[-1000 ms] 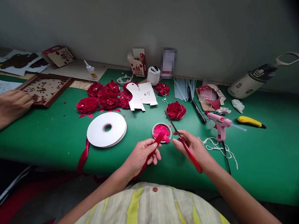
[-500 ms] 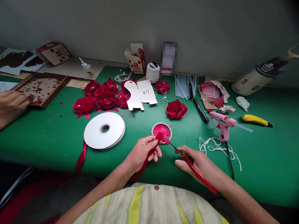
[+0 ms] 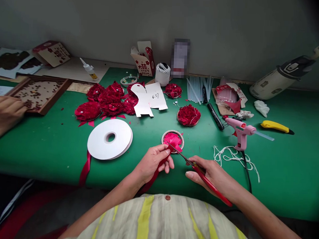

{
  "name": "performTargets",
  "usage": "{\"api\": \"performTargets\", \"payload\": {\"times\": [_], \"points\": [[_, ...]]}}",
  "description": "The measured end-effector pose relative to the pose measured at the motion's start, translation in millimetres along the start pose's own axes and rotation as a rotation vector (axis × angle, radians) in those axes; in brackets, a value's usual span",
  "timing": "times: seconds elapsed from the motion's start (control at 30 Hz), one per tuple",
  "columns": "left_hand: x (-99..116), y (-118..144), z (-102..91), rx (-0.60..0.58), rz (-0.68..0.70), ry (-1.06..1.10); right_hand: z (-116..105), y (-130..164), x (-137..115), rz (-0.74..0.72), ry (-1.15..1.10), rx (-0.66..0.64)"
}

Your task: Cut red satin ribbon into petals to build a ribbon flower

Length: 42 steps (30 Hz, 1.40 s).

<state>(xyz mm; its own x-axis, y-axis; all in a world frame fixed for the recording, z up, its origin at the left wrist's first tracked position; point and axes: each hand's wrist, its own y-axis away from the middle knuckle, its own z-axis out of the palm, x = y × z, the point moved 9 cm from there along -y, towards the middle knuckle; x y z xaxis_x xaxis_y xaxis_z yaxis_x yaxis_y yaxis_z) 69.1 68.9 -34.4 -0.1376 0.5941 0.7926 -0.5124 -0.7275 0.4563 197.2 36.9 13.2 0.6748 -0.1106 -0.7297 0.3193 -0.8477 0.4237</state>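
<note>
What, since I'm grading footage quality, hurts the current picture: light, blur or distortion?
Head view: dim wall, black upper-right corner; another person's hand looks soft; bottle seems stretched; an upright rectangle is pixelated; the scissors look fairly clear.

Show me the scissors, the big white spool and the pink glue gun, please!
Scissors (image 3: 211, 188): head view, on the red handle.
White spool (image 3: 102, 145): head view, on its flat face, left of the hole.
Pink glue gun (image 3: 242, 135): head view, on the upper part of its grip.
</note>
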Motion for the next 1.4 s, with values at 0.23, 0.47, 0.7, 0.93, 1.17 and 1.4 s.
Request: {"api": "performTargets", "payload": {"times": [0.23,0.47,0.7,0.93,1.17,1.4], "points": [[-1.7,-3.9,-1.8,-0.009,-0.018,-0.005,-2.2,-3.5,11.4,0.020,0.066,0.043],[-3.2,-2.9,-8.0,0.034,-0.070,-0.005,-2.0,-17.2,25.3,0.002,0.156,0.098],[-4.0,13.9,-14.1,0.041,-0.071,0.000,-13.4,-12.7,26.1,0.013,0.092,0.136],[-11.1,15.9,27.3,-0.189,-0.116,-0.036,-12.7,-8.6,2.6,-0.067,-0.249,0.246],[-9.3,22.0,39.3,-0.228,-0.083,-0.069,3.1,-27.5,-15.4,-0.208,-0.511,0.256],[-16.9,21.0,10.7,-0.065,-0.056,-0.060,-9.4,-43.9,-7.9,-0.185,-0.438,0.385]]}}
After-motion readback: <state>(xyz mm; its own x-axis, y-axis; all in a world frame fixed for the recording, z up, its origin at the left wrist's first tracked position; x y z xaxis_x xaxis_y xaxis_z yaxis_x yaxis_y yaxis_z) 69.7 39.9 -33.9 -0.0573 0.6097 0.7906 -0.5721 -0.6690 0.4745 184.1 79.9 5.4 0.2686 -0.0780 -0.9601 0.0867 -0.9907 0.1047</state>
